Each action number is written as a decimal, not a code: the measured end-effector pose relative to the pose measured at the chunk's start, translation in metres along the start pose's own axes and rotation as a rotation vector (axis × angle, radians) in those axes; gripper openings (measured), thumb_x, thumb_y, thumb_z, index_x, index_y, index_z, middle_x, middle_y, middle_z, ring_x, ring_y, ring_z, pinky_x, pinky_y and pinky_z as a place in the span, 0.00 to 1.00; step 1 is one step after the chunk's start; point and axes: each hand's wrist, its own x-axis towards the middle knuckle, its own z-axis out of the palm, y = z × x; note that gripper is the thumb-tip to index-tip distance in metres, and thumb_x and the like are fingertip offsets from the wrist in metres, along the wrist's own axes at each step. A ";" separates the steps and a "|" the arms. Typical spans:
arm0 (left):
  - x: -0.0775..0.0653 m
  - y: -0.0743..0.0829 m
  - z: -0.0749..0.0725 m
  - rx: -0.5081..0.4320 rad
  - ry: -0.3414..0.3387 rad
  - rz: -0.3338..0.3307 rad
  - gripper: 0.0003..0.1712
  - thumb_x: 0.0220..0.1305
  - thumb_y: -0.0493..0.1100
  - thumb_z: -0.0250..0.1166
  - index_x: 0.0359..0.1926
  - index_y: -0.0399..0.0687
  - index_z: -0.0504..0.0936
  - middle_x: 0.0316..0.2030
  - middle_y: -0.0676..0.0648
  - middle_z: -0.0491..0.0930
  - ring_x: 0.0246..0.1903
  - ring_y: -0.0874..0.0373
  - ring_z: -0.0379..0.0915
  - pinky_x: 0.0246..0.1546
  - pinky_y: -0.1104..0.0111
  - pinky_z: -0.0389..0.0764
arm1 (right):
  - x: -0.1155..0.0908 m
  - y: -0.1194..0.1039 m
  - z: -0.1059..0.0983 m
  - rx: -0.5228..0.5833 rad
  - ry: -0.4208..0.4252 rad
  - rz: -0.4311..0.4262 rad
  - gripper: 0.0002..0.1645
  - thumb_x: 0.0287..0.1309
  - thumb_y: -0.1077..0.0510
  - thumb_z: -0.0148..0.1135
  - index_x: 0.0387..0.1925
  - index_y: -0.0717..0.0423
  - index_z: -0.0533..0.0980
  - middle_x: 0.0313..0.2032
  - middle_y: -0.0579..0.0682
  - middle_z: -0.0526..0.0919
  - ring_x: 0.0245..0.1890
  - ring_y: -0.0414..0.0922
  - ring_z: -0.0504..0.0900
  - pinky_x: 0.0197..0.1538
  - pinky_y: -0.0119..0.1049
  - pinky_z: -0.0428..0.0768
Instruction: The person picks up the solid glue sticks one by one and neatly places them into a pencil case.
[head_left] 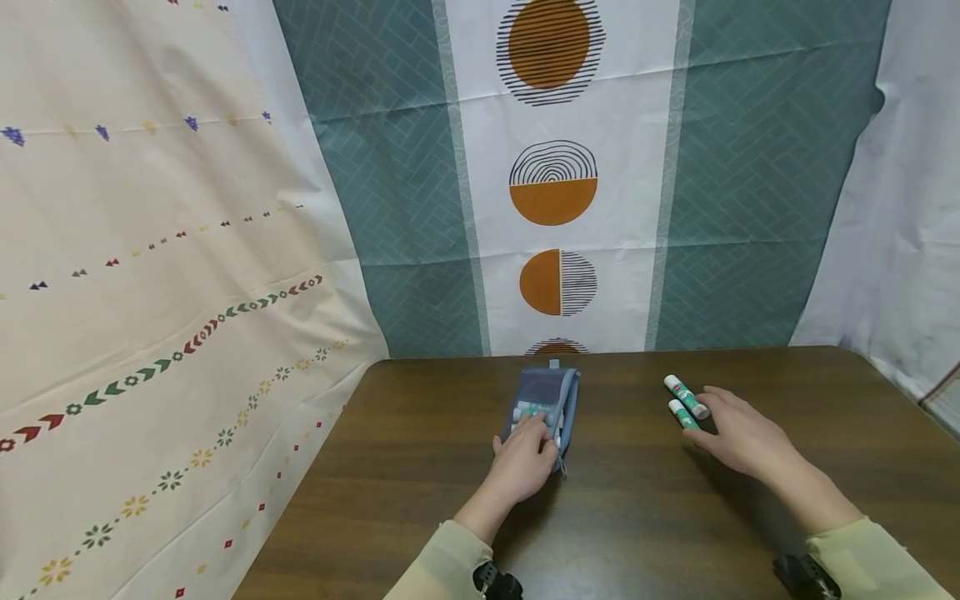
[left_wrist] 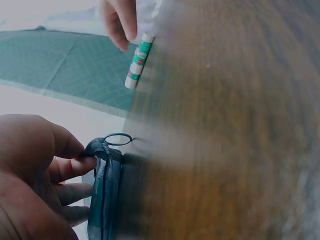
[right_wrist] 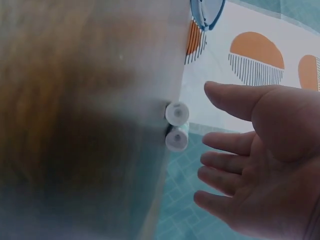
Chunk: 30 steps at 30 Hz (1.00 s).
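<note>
On the table lies a blue zippered pouch (head_left: 542, 387) with a see-through front, and glue sticks (head_left: 531, 411) with green-and-white labels show in it. My left hand (head_left: 522, 462) rests over the pouch and holds it, thumb and index finger close together at its edge in the left wrist view. A ring-shaped zip pull (left_wrist: 118, 139) hangs at the pouch's end. Two more green-and-white glue sticks (head_left: 686, 396) lie side by side on the right. Right beside them is my right hand (head_left: 738, 433), thumb and fingers spread apart around their near ends, holding nothing.
The brown wooden table (head_left: 420, 467) has its far edge just behind the pouch. A teal and white cloth (head_left: 570, 225) with orange circles hangs behind it. Patterned cream fabric (head_left: 187, 333) hangs on the left and white fabric (head_left: 892, 225) on the right.
</note>
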 end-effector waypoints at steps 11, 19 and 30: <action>0.001 0.001 0.000 0.000 0.002 0.006 0.15 0.77 0.41 0.60 0.28 0.54 0.77 0.79 0.42 0.72 0.82 0.40 0.60 0.69 0.16 0.47 | -0.008 0.012 -0.004 0.014 -0.076 0.004 0.46 0.66 0.44 0.77 0.66 0.76 0.73 0.68 0.82 0.70 0.66 0.79 0.72 0.55 0.75 0.78; 0.000 0.000 0.001 -0.001 0.005 0.005 0.15 0.77 0.40 0.60 0.28 0.54 0.77 0.79 0.42 0.72 0.82 0.39 0.60 0.69 0.16 0.47 | -0.010 0.017 -0.002 0.020 -0.133 0.013 0.46 0.68 0.41 0.76 0.67 0.75 0.72 0.70 0.85 0.66 0.68 0.81 0.69 0.54 0.76 0.77; 0.000 0.000 0.001 -0.003 0.008 0.010 0.15 0.76 0.40 0.60 0.28 0.54 0.77 0.78 0.41 0.72 0.82 0.39 0.60 0.68 0.16 0.48 | -0.011 0.018 0.000 0.020 -0.158 0.006 0.41 0.69 0.43 0.74 0.62 0.76 0.75 0.66 0.84 0.69 0.65 0.81 0.72 0.54 0.74 0.78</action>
